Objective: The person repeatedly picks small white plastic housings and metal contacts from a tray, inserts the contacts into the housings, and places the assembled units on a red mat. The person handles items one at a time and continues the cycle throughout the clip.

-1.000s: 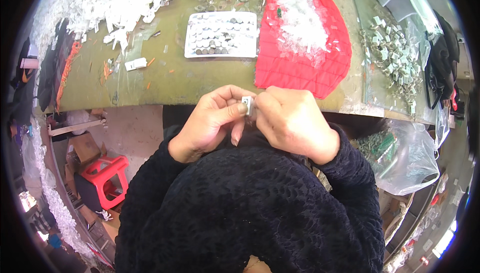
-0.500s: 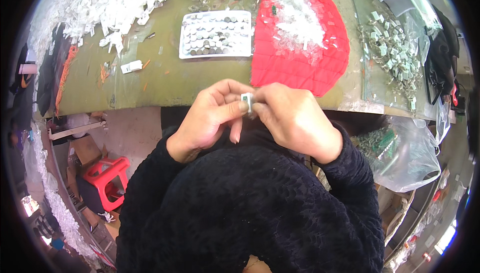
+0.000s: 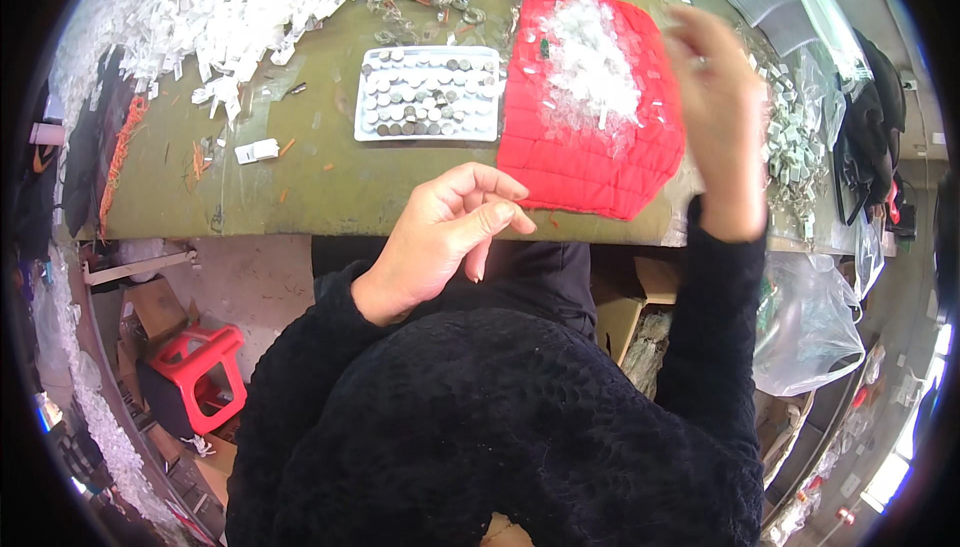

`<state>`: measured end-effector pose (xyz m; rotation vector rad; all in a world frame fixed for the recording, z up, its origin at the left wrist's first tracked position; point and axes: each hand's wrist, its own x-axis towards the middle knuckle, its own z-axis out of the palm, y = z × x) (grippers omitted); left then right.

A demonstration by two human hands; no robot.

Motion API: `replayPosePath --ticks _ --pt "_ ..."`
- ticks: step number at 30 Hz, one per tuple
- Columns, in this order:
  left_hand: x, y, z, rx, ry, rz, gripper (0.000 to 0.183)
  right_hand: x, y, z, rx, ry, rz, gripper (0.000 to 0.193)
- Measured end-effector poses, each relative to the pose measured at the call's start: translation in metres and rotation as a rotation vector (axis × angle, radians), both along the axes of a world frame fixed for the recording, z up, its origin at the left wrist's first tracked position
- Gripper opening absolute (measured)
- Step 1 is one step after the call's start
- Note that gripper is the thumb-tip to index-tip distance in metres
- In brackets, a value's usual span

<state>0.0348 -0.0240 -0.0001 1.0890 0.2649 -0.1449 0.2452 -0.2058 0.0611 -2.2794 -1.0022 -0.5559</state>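
Now my left hand curled loosely, holding nothing, near table edge; right hand blurred over red cloth, fingers unreadable. White tray beyond.

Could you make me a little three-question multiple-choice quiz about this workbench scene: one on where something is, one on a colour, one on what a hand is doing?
1. Where does the white tray of small round metal pieces lie?
A. just left of the padded mat
B. on the stool
C. on the person's lap

2. What colour is the padded mat?
A. blue
B. red
C. yellow

3. How is the right hand?
A. flat on the table
B. pressed against the left hand
C. raised above the right end of the table, blurred

Answers: 1 A, the tray sits on the green table beside the mat's left edge. 2 B, the mat is plainly red. 3 C, it is lifted and smeared, apart from the left hand near the table edge.
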Motion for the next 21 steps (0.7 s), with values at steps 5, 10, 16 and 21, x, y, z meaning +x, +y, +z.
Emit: replayPosePath --ticks 5,10,16,21 --pt "-0.007 0.007 0.005 0.095 -0.029 0.052 0.018 0.011 0.088 -0.051 -0.430 0.054 0.034 0.017" --pt "-0.007 0.014 0.014 0.300 -0.168 0.200 0.023 0.010 0.084 -0.030 -0.205 -0.119 0.170 0.005" --pt "0.000 0.025 0.016 1.098 -0.547 0.427 0.030 -0.082 0.073 0.008 0.027 0.062 0.545 0.012" --pt "-0.016 0.023 0.011 0.784 -0.326 0.355 0.018 -0.101 0.072 0.012 0.119 0.226 0.619 0.021"
